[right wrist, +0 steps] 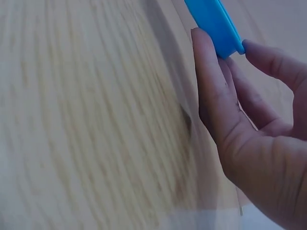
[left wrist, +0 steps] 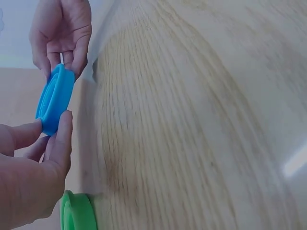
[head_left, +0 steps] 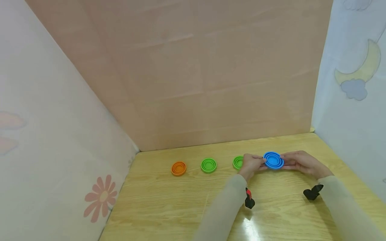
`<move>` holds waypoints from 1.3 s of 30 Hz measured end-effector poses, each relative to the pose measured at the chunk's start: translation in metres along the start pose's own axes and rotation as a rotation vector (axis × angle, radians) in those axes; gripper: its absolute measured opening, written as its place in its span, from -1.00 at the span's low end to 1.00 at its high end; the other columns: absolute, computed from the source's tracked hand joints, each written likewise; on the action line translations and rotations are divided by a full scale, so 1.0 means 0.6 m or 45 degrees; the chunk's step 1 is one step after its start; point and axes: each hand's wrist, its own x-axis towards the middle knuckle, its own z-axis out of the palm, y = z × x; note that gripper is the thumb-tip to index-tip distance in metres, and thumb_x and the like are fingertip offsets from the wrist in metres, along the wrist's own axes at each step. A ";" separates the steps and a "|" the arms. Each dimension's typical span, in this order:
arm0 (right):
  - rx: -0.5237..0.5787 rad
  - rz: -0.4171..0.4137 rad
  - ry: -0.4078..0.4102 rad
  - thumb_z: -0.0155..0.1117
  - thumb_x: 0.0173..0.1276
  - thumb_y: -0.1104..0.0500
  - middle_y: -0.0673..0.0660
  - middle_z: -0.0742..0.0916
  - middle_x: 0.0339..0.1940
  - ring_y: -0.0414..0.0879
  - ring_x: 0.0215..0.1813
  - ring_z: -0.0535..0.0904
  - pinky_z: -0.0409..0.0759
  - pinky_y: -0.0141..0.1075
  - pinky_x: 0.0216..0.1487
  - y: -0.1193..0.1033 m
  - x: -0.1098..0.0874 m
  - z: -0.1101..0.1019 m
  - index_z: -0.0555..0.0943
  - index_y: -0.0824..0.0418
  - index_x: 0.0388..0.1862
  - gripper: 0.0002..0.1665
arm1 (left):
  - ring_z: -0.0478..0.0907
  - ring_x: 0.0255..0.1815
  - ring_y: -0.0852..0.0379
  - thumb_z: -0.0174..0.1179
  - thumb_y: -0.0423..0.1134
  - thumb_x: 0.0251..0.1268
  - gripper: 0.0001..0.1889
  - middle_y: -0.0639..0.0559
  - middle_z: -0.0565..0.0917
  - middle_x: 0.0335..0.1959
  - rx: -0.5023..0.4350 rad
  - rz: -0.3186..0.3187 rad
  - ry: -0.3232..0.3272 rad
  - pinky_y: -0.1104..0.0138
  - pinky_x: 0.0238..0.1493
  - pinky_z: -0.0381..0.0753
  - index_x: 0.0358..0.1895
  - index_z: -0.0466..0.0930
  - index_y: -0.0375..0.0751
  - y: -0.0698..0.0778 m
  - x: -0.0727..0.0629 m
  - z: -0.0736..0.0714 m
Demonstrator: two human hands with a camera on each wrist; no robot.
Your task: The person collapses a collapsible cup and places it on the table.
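Observation:
A blue collapsible cup, folded flat into concentric rings, is held up between both hands. My left hand pinches its left rim, thumb on the ringed face and fingers behind. On the opposite rim my right hand pinches it the same way. In the left wrist view the blue cup appears tilted, edge-on, above the table. A green folded cup lies just left of my left hand, which partly covers it. The right wrist view shows only the lower part of the blue cup at my fingertips.
Another green folded cup and an orange one lie farther left in the same row. The wooden table meets a tan backdrop behind and pale decorated side panels at left and right.

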 end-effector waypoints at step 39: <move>-0.938 0.013 0.713 0.20 0.63 0.12 0.39 0.82 -0.04 -0.21 -0.25 0.79 0.85 -0.30 -0.17 0.007 0.011 0.042 0.53 0.68 0.26 -0.41 | 0.72 -0.42 0.17 0.40 -0.32 0.37 -0.82 -0.06 0.82 -0.49 0.577 0.285 0.070 0.38 -0.30 0.76 -0.37 0.86 -0.34 -0.001 0.005 -0.002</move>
